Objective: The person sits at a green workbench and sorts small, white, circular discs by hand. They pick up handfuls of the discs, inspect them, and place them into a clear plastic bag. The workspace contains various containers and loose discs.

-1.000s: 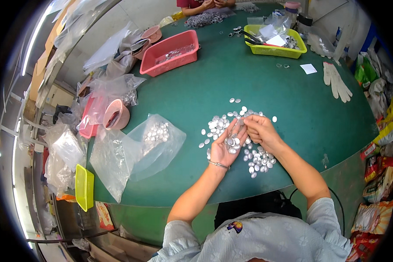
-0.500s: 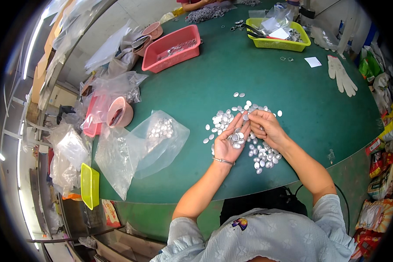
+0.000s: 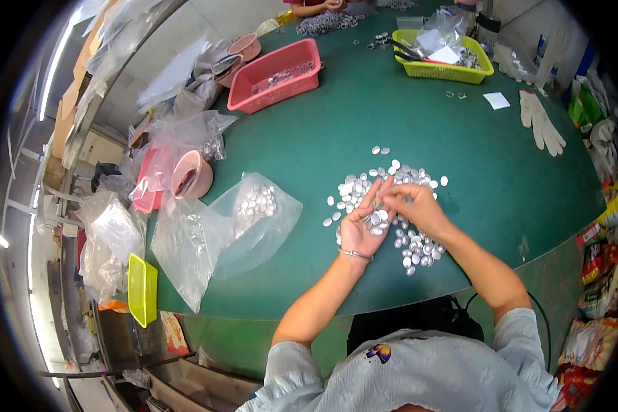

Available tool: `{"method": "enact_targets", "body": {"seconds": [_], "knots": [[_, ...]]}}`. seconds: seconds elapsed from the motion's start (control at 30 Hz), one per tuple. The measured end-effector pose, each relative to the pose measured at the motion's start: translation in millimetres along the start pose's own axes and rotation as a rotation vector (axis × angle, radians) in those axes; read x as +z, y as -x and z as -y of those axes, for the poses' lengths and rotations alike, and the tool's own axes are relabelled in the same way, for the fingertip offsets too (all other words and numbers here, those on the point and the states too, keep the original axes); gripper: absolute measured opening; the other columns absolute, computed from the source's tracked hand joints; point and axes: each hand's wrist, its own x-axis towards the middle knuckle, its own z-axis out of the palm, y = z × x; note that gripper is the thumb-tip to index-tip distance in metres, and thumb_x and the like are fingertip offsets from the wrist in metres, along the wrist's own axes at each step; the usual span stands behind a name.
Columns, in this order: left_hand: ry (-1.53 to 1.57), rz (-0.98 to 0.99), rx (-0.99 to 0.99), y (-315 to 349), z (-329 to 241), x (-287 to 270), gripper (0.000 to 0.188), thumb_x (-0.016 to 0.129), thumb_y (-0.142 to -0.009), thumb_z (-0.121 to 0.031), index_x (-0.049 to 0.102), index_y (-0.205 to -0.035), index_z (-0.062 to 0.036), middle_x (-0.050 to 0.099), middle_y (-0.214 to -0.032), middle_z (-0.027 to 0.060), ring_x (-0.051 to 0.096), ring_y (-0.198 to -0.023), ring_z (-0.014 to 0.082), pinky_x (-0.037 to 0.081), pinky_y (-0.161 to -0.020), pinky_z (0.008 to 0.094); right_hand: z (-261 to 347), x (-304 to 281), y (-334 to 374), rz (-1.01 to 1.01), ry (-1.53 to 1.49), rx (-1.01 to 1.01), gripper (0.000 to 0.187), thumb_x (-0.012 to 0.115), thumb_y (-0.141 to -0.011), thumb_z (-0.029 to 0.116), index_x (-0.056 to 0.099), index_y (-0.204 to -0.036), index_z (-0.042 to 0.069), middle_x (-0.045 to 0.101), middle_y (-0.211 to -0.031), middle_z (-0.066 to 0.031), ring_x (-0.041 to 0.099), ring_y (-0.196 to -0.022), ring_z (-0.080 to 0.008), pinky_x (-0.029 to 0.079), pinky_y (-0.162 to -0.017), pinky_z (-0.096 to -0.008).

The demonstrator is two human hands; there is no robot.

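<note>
My left hand [image 3: 361,232] is palm up above the table, cupped around several small silvery oval metal pieces [image 3: 378,221]. Over its fingers, my right hand [image 3: 422,211] is closed, thumb and fingertips pinched together at the left palm. Whatever the pinch holds is hidden by the fingers. Loose oval pieces [image 3: 353,189] lie scattered to the left of and beyond my hands. A second group of ovals [image 3: 419,248] rests on the table beneath my right wrist.
On the green table [image 3: 302,137], a clear plastic bag [image 3: 281,214] containing more ovals lies to the left. Pink basket [image 3: 275,96], pink cup [image 3: 202,182], yellow-green basket [image 3: 453,72] and white glove [image 3: 541,123] stand farther out. Another person's hands [image 3: 333,5] are at the far edge.
My right hand has lowered from the left fingertips toward the palm, covering an oval piece seen between the hands before. The left hand stays nearly in place. The whole view has shifted slightly.
</note>
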Motion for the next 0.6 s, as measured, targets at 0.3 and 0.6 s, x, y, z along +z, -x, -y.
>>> {"method": "enact_targets", "body": {"seconds": [0.3, 0.6], "knots": [[0.083, 0.033, -0.013, -4, 0, 0, 0.06, 0.043, -0.079, -0.009, 0.029, -0.136, 0.0055, 0.027, -0.145, 0.018, 0.026, -0.133, 0.0336, 0.019, -0.112, 0.041, -17, 7, -1, -0.082, 0.109, -0.101, 0.012, 0.062, -0.083, 0.008, 0.062, -0.089, -0.002, 0.055, -0.062, -0.0003, 0.049, -0.051, -0.0082, 0.037, -0.047, -0.022], [0.073, -0.017, -0.002, -1, 1, 1, 0.053, 0.038, -0.087, -0.016, 0.03, -0.134, 0.0062, 0.03, -0.142, 0.0209, 0.028, -0.132, 0.0341, 0.021, -0.111, 0.0431, 5, -7, -5, -0.041, -1.001, 0.209, 0.016, 0.05, -0.089, 0.019, 0.051, -0.091, 0.003, 0.049, -0.072, -0.0021, 0.04, -0.052, -0.0102, 0.029, -0.043, -0.0216]]}}
